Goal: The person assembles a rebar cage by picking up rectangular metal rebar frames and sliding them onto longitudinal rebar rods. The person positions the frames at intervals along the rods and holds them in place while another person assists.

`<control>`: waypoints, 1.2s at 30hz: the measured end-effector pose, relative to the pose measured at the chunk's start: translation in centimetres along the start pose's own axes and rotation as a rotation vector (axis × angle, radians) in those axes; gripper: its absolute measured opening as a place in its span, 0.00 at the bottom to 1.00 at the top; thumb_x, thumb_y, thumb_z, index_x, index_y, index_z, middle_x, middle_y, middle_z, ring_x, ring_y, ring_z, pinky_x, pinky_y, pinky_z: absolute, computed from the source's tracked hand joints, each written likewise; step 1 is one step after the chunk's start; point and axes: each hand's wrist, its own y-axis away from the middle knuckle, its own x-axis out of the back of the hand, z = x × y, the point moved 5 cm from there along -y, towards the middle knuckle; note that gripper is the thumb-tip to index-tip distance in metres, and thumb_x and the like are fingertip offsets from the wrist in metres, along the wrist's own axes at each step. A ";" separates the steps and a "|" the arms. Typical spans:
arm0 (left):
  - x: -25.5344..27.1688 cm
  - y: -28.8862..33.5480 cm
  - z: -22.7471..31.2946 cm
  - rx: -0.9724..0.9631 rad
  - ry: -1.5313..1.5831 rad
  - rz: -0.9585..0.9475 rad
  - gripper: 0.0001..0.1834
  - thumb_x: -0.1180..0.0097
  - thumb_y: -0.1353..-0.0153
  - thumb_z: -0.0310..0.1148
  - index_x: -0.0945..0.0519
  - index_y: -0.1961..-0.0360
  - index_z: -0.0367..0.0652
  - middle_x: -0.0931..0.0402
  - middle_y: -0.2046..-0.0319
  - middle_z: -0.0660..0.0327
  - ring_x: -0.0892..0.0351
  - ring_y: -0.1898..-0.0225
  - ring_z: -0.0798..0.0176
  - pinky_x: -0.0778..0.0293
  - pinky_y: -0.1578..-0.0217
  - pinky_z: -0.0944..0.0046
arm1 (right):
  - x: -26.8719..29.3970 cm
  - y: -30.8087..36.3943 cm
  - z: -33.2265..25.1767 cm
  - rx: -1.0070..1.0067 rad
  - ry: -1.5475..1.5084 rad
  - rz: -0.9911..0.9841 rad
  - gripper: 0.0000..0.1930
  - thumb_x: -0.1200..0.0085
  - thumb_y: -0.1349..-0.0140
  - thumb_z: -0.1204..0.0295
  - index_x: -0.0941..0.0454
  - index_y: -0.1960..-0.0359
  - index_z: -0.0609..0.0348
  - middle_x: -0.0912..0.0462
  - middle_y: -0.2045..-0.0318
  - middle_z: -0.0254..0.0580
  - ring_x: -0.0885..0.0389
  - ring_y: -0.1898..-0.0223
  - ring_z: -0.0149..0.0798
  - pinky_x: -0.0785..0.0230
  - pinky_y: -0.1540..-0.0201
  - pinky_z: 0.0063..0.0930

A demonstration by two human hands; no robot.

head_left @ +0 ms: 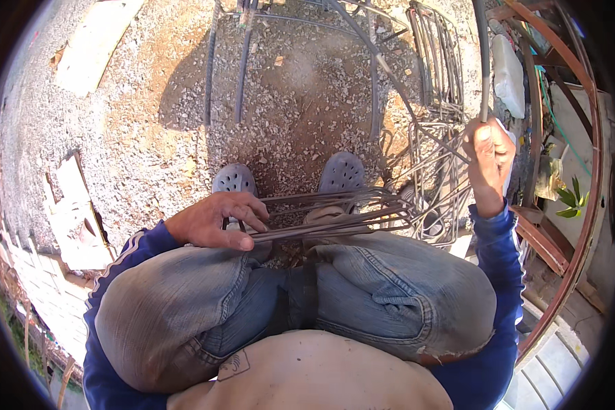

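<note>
A bundle of rectangular rebar stirrups [335, 220] lies sideways between and across my knees. At its left end is my left hand [220, 219], thumb below and fingers curled over the bent wires. My right hand [488, 160] is out to the right, closed in a fist around the near end of a dark metal rod [484, 61] that runs away from me. Beside that fist, more rebar stirrups [434, 160] stand in a tangled pile on the gravel. The right ends of the bundle reach close to this pile.
Long rebar rods [242, 75] lie ahead on the gravel [294, 123]. A white block [508, 75] and a rusty metal frame [577, 61] are at the right, near a small green plant [572, 198]. Pale boards [82, 212] lie at the left. My grey clogs [342, 171] stand in front.
</note>
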 end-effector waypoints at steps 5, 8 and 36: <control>-0.1 -0.6 -1.0 0.227 0.131 0.010 0.25 0.44 0.34 0.49 0.14 0.62 0.32 0.20 0.56 0.53 0.19 0.58 0.59 0.25 0.54 0.62 | 0.5 -1.8 -2.1 0.052 -0.442 0.123 0.22 0.54 0.26 0.54 0.27 0.71 0.62 0.36 0.83 0.29 0.44 0.84 0.23 0.53 0.80 0.21; -0.3 -1.9 0.0 0.113 -0.092 0.004 0.18 0.41 0.34 0.43 0.15 0.58 0.35 0.19 0.55 0.54 0.19 0.55 0.58 0.24 0.52 0.62 | 0.3 -3.5 -4.4 0.155 -0.724 0.127 0.26 0.66 0.24 0.50 0.30 0.71 0.58 0.44 0.84 0.27 0.50 0.85 0.25 0.53 0.81 0.24; 7.5 0.4 8.3 -0.080 -0.187 0.720 0.22 0.54 0.26 0.42 0.22 0.52 0.29 0.33 0.85 0.67 0.35 0.85 0.74 0.38 0.81 0.72 | -13.0 6.0 4.8 0.055 0.255 -0.284 0.14 0.40 0.36 0.61 0.19 0.63 0.63 0.23 0.72 0.43 0.23 0.73 0.43 0.28 0.66 0.32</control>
